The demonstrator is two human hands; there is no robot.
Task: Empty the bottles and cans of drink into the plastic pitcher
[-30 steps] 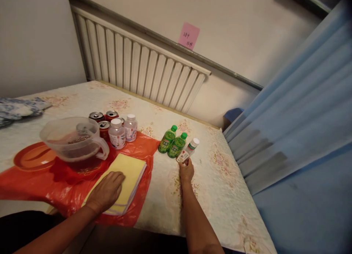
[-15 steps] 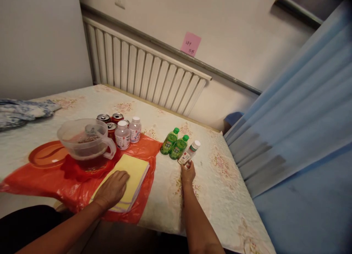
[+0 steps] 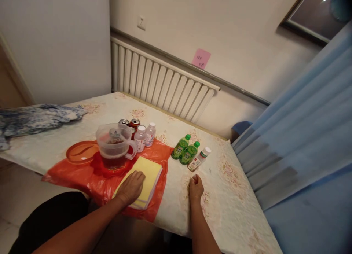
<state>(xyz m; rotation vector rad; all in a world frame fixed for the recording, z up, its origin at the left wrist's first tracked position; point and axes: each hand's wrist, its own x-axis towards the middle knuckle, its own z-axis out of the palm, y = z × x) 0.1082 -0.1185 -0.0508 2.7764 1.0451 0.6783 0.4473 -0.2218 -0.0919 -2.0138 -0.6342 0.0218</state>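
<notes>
My left hand [image 3: 132, 188] lies palm down on a folded yellow cloth or paper stack [image 3: 150, 173], its fingers stretched out over the top. The stack rests on a red plastic bag [image 3: 162, 155]. My right hand [image 3: 196, 188] is loosely curled just above the tabletop, with nothing seen in it. Just beyond it stands a clear bottle with a white cap and label [image 3: 199, 159], apart from the fingers. Left of that bottle are two green drink bottles, a nearer one [image 3: 189, 154] and a farther one [image 3: 180, 147].
A clear plastic jug [image 3: 115, 144] with dark liquid stands on the red bag, beside an orange lid [image 3: 82, 152]. Behind it are several drink cans [image 3: 134, 122] and two white-capped bottles [image 3: 140, 139]. Bunched patterned fabric [image 3: 41, 118] lies left; a blue curtain [image 3: 297, 136] hangs right.
My right hand has let go of the white-capped bottle and drawn back toward me. The bottle stays beside the green ones. My left hand remains on the yellow stack. The view has shifted left.
</notes>
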